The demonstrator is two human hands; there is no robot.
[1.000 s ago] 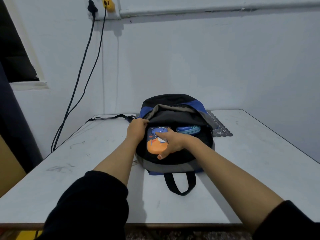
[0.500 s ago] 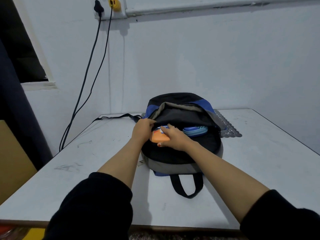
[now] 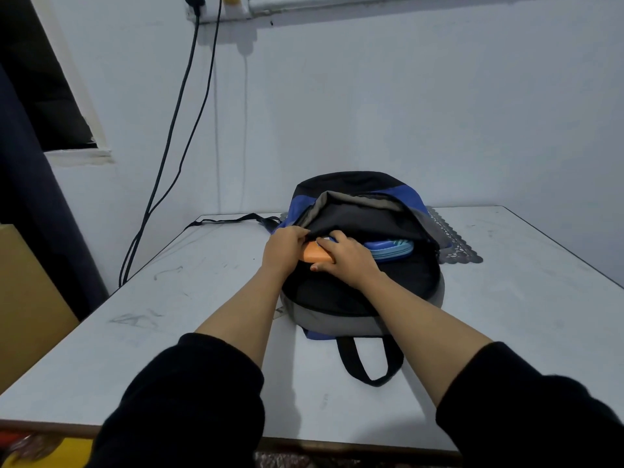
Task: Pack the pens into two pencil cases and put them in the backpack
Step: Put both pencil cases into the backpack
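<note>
Gripping the orange pencil case (image 3: 313,255), the right hand (image 3: 346,258) is pushing it into the backpack (image 3: 354,298); the left hand (image 3: 283,248) is pinching its opening wide. The blue pencil case (image 3: 391,248) is already lying inside, so the job is looking nearly done.

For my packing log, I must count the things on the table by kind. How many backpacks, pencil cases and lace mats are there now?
Backpack: 1
Pencil cases: 2 (orange pencil case, blue pencil case, both in the backpack's opening)
Lace mat: 1
Total: 4
</note>
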